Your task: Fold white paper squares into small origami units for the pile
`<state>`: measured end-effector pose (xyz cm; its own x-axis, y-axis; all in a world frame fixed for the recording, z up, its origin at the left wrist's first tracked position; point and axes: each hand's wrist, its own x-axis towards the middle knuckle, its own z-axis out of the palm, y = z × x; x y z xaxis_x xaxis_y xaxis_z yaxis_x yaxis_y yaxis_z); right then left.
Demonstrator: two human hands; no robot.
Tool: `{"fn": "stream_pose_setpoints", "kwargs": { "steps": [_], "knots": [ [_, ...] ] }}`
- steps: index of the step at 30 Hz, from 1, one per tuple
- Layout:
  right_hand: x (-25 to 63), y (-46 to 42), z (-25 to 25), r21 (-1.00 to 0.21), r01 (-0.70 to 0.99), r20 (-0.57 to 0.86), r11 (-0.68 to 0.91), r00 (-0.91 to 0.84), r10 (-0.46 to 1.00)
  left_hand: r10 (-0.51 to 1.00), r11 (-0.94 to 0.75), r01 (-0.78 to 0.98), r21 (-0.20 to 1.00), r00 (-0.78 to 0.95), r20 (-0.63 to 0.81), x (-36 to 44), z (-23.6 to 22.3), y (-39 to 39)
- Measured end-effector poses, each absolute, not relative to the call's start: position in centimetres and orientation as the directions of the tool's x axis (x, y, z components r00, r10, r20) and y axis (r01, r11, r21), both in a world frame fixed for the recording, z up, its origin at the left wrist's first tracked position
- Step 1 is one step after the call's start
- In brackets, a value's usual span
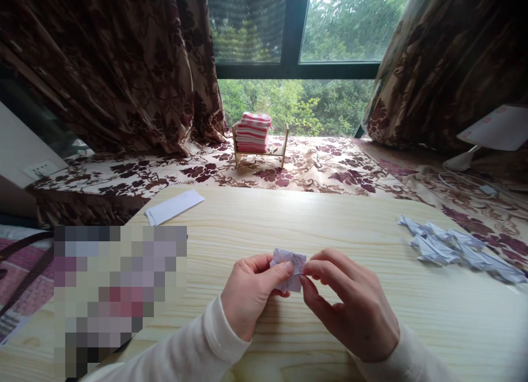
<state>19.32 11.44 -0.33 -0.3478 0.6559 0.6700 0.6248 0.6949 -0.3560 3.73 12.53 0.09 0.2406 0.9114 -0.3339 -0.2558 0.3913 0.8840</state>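
A small, roughly square piece of folded paper [296, 259], white with a faint pattern, is held up over the table. My left hand [253, 286] grips it from the left, the thumb pressed flat across its face and the fingers behind. At its right edge, the thumb and index finger of my right hand [350, 302] pinch together on the paper; the other fingers are curled. Off to the right lies a group of several folded paper pieces [439, 250], pointed in shape. A flat stack of white paper strips [175, 206] rests near the table's far left edge.
The pale wooden table [330, 222] spans the front. A blurred-out patch [119, 299] hides what lies at its left. Beyond, on the cloth-covered ledge, a small wooden rack [284, 145] holds folded pink-striped cloths [252, 132]. A white lamp [493, 128] with a cord stands far right.
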Motion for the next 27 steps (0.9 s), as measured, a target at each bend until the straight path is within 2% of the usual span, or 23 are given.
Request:
{"fn": "stream_pose_setpoints", "kwargs": {
  "steps": [3,14,23,27],
  "knots": [
    [19.31,11.36,-0.28,-0.344,0.641,0.66,0.686,-0.355,0.662,0.921,0.372,-0.252,0.894,0.224,-0.32,3.78,0.05,12.52],
    [19.12,11.07,-0.51,-0.465,0.659,0.615,0.591,-0.239,0.751,0.93,0.334,-0.222,0.916,0.236,-0.282,3.96,0.31,12.29],
    [19.09,11.29,-0.58,-0.565,0.625,0.528,0.538,-0.227,0.818,0.957,0.216,-0.06,0.974,0.213,-0.199,3.93,0.3,12.18],
    [19.25,11.57,-0.63,-0.586,0.634,0.493,0.504,-0.214,0.843,0.965,0.202,-0.044,0.978,0.182,-0.191,3.77,0.37,12.15]
  ]
}}
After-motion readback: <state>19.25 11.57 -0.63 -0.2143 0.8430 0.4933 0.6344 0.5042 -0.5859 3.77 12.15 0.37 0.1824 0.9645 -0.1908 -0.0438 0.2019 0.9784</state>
